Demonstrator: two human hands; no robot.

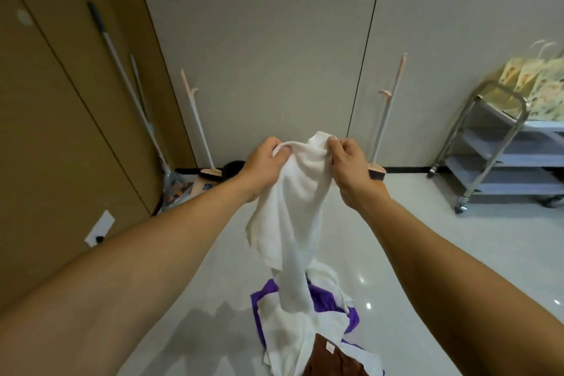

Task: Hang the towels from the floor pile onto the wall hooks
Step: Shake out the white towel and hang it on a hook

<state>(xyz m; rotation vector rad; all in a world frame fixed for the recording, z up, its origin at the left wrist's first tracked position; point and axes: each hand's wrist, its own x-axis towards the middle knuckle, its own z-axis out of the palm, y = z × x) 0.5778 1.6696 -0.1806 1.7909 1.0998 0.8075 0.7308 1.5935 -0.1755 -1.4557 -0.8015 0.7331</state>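
Note:
A white towel [293, 217] hangs in front of me, held up by its top edge. My left hand [264, 166] grips the towel's upper left part and my right hand [351, 168] pinches its upper right part. The towel's lower end trails down to the floor pile [305, 330], a heap of white, purple and brown cloth near the bottom of the view. No wall hooks are visible on the pale wall [268, 55] ahead.
Two pink-handled brooms [198, 119] [387, 113] lean on the wall. Mops [131, 94] stand in the left corner by a brown panel. A steel trolley [494, 156] with paper bags stands at the right. The floor is glossy white tile.

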